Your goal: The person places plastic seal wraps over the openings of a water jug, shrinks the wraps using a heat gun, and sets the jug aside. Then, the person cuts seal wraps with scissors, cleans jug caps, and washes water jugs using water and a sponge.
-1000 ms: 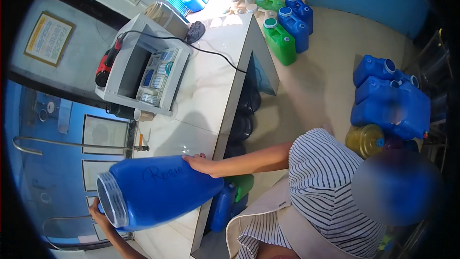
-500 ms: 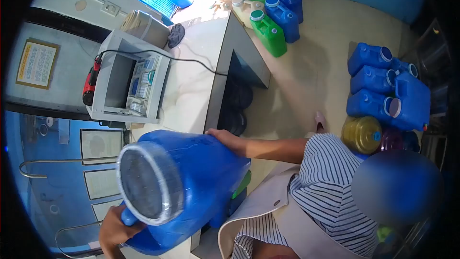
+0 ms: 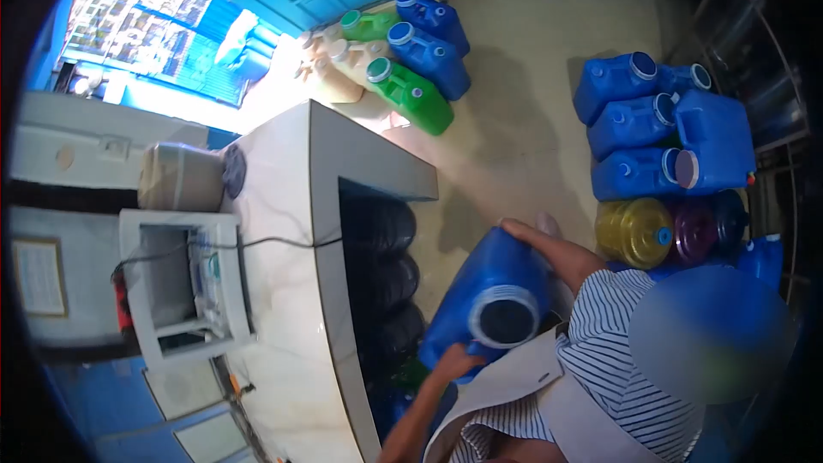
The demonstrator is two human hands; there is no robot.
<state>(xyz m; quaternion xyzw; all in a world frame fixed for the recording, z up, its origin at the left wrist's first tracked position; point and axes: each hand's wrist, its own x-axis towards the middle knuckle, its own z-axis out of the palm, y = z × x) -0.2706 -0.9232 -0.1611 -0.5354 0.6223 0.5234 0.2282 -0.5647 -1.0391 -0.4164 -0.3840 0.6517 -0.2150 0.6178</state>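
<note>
A blue plastic water jug [image 3: 489,283] with a wide white-rimmed, dark-centred cap is held tilted in front of my apron, beside the counter. My left hand [image 3: 457,363] is closed near the cap, where the handle sits; the handle is partly hidden by the fingers. At the opposite end, my right hand [image 3: 517,230] grips the bottom edge of the jug. Both hands belong to the striped-sleeved, aproned body at the lower right.
A tiled counter [image 3: 283,291] stands at left, with dark round bottles [image 3: 390,279] beneath it. Its top bears a white-framed box [image 3: 137,291] and a cable. Blue jugs [image 3: 630,124] and a yellow round bottle [image 3: 634,231] line the right; a green jug [image 3: 411,94] stands with others near the doorway.
The blue jug has gone from beside the countertop down toward the floor, away from the counter and farther from the camera. Both hands have kept their hold. The view has shifted.
</note>
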